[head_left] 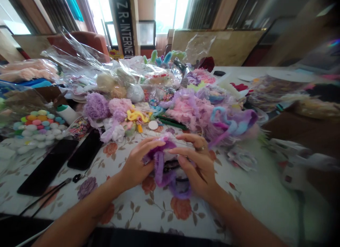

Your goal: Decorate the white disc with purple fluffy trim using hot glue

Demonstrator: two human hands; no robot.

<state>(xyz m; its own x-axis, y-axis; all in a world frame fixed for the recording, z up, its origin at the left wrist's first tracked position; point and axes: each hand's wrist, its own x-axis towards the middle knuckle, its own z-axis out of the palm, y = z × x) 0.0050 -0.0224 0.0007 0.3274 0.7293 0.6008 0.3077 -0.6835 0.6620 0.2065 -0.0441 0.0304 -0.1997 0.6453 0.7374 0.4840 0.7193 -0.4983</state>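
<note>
both hands [166, 160] gripping fuzzy purple trim [162, 172], "INTERNET" sign [124, 25] around 11 o'clock, flowery tablecloth [119, 204] underneath, bright window [172, 13] at 12

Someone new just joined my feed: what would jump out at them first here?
Probably the two hands, left and right, low in the centre, holding a fuzzy purple strip over a flowered cloth. Next, the heap of pink ruffled material just beyond them, and the bag of colourful pompoms at the picture's left.
</note>
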